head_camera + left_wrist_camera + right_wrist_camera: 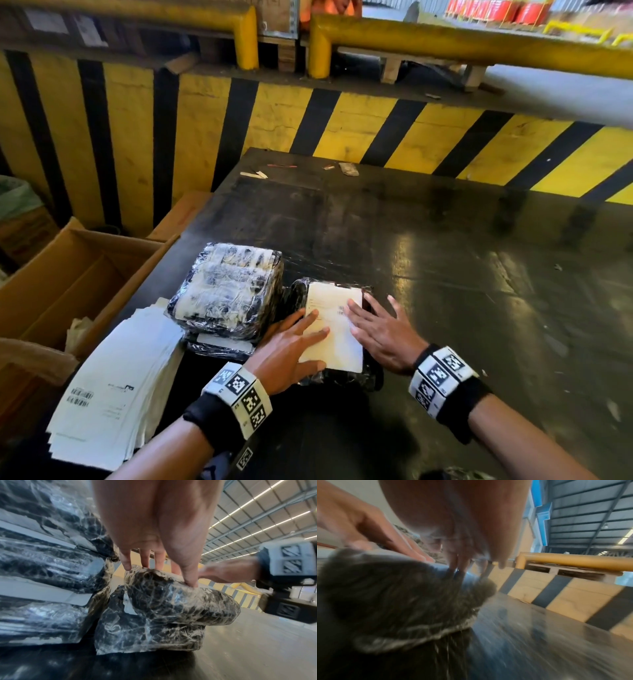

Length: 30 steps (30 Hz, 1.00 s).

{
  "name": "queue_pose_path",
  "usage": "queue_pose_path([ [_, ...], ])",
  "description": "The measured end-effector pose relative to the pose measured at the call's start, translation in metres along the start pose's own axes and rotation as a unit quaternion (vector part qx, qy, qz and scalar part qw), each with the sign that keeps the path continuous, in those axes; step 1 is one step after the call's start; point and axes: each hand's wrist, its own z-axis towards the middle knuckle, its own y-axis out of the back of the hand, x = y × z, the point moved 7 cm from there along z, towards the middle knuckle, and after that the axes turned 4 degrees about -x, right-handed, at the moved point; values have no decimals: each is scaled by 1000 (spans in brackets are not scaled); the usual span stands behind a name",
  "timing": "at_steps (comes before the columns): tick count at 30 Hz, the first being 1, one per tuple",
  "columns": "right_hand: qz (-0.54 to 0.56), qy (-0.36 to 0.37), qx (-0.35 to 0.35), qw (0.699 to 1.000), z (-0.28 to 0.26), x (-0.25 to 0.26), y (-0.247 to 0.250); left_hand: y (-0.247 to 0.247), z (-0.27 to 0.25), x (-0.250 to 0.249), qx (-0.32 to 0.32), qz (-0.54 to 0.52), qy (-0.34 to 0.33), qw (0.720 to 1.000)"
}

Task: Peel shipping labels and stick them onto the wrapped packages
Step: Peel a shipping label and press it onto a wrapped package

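Observation:
A small package wrapped in black plastic film (342,377) (171,608) (393,595) lies on the dark table in front of me, with a white shipping label (334,308) lying on its top. My left hand (294,346) (154,547) rests flat on the label's left side with straight fingers. My right hand (380,325) (462,540) lies flat on the label's right edge, fingers spread. A taller stack of wrapped packages (229,291) (42,561) stands just to the left. A fanned pile of white label sheets (113,387) sits at the near left.
The dark table (462,274) stretches right and far. Small scraps (347,168) lie at its far edge below a yellow and black striped barrier (274,116) (556,595). An open cardboard box (68,284) stands to the left of the table.

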Motion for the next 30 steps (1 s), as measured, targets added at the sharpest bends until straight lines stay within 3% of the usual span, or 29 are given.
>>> queue_pose_path([
  [5,28,-56,-16,998,-23,-14,1,18,10,-9,6,73,-1,997],
  [8,17,-45,-59,997,-16,3,16,33,30,-24,-45,76,-59,994],
  [11,8,-29,-39,999,-9,20,4,27,43,-31,-74,66,-114,989],
  [14,-35,-43,-22,998,-19,23,-10,16,44,-24,-70,60,-105,990],
  [18,-48,-72,-63,994,-46,17,-20,13,40,-20,-90,57,-114,988],
  [21,-22,-60,-61,996,-50,18,-8,13,40,-21,-86,52,-114,988],
  [23,-12,-62,-97,993,-42,21,3,13,41,-20,-95,43,-121,987],
  [25,-7,-53,-81,995,-37,39,5,11,41,-17,-93,38,-123,987],
  [26,-16,-59,-52,997,-38,44,-4,10,41,-15,-90,38,-121,988],
  [30,13,-77,-84,993,-63,46,-32,6,41,-11,-71,41,-117,990],
])
